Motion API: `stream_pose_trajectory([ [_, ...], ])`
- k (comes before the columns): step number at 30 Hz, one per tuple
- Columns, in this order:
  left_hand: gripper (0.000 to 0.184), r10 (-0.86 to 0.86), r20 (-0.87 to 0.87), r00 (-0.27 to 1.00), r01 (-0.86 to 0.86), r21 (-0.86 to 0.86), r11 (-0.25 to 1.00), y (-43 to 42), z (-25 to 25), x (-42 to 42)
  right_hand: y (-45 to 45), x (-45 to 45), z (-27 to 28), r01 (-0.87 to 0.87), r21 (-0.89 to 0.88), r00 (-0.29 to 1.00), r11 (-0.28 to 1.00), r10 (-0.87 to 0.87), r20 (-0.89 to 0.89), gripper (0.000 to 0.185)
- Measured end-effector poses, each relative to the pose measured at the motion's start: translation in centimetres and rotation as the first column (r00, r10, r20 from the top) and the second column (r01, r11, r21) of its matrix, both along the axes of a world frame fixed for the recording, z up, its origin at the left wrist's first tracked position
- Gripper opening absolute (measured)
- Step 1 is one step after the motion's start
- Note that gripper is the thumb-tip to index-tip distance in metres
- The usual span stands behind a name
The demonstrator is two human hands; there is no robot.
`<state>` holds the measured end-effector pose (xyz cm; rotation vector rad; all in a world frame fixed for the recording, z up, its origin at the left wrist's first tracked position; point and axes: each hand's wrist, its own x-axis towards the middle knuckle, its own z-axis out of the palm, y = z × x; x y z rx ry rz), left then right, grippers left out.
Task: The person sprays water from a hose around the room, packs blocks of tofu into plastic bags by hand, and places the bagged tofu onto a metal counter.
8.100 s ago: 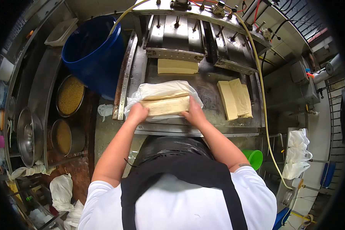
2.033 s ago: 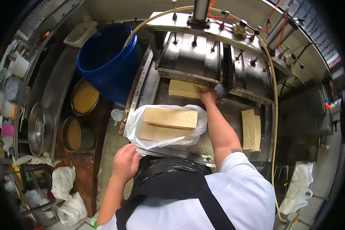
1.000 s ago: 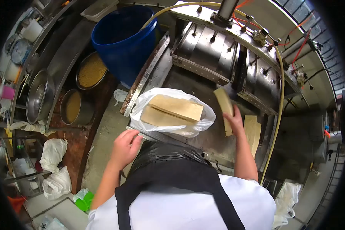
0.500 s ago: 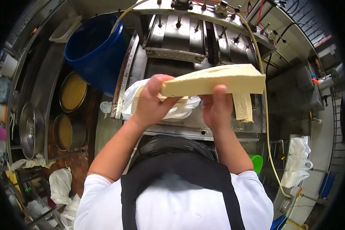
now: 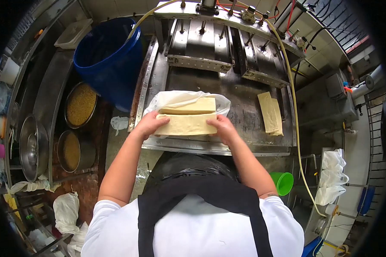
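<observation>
My left hand (image 5: 149, 124) grips the left end of a pale yellow slab of folded tofu sheets (image 5: 186, 124), thumb on top. At the slab's right end, my right hand (image 5: 224, 127) holds it the same way. The slab lies level at the front of an opened white plastic bag (image 5: 171, 98). Just behind it, another tofu slab (image 5: 201, 104) rests in the bag. Farther right, a couple of overlapping tofu strips (image 5: 268, 113) lie on the metal table (image 5: 240, 120). My fingers under the slab are hidden.
Metal press boxes (image 5: 199, 63) stand at the table's back under a frame. A pale hose (image 5: 294, 98) runs down the right side. A blue barrel (image 5: 111, 64) is at the left, near pots of yellowish grains (image 5: 80, 107). A green bucket (image 5: 283, 183) sits low right.
Both hands have brought the tofu slab down and left, from raised above the table to the plastic bag. The strips on the right are now uncovered.
</observation>
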<state>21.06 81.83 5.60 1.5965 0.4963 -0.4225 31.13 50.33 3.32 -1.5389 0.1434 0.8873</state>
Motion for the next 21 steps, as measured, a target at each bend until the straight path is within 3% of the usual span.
stream_pose_trajectory([
  [2,0.055,-0.02,-0.075,0.997,0.024,0.055,0.998,0.3,-2.0,0.4,1.1,-0.7,-1.7,0.06,0.027,0.998,0.998,-0.06,0.002,0.038],
  [4,0.06,0.056,0.297,0.953,-0.209,0.513,0.832,-0.6,-2.9,0.6,1.9,-0.9,-3.8,0.194,0.035,0.966,0.98,-0.197,0.17,0.043],
  [6,0.068,-0.025,0.261,0.965,-0.141,0.599,0.788,-1.4,-2.3,0.6,1.8,-1.2,-4.1,0.218,0.002,0.939,0.976,-0.211,0.272,0.048],
  [8,0.072,-0.312,0.393,0.865,-0.181,0.824,0.537,-2.9,-2.3,-0.5,1.4,-0.7,-4.8,0.202,-0.447,0.71,0.871,0.183,0.679,0.056],
  [10,0.076,-0.395,0.425,0.815,-0.176,0.83,0.53,-5.2,-3.3,-1.5,0.5,-0.9,-4.1,0.22,-0.47,0.687,0.855,0.207,0.697,0.059],
  [12,0.076,-0.665,0.268,0.697,-0.036,0.939,0.341,-8.1,-2.3,-1.6,0.0,-0.4,-3.4,0.158,-0.51,0.649,0.845,0.301,0.699,0.059],
  [13,0.078,-0.695,0.226,0.682,0.001,0.951,0.31,-8.9,-2.6,-1.0,-0.2,-0.3,-1.8,0.1,-0.575,0.693,0.812,0.358,0.626,0.058],
  [14,0.078,-0.697,0.228,0.68,-0.002,0.951,0.308,-9.3,-2.8,-0.3,-1.2,0.5,-3.4,0.105,-0.573,0.691,0.813,0.355,0.629,0.058],
  [16,0.08,-0.749,0.157,0.644,-0.021,0.982,0.188,-9.8,-2.9,1.2,-3.2,2.3,-6.8,-0.09,-0.522,0.624,0.848,0.456,0.635,0.054],
  [20,0.079,-0.725,0.18,0.665,-0.005,0.972,0.236,-9.7,-3.0,1.9,-5.8,1.2,-5.8,-0.171,-0.541,0.61,0.824,0.519,0.598,0.039],
  [21,0.077,-0.733,0.165,0.66,0.01,0.974,0.228,-9.6,-2.8,2.1,-5.8,0.2,-3.2,-0.191,-0.615,0.514,0.765,0.612,0.601,0.03],
])
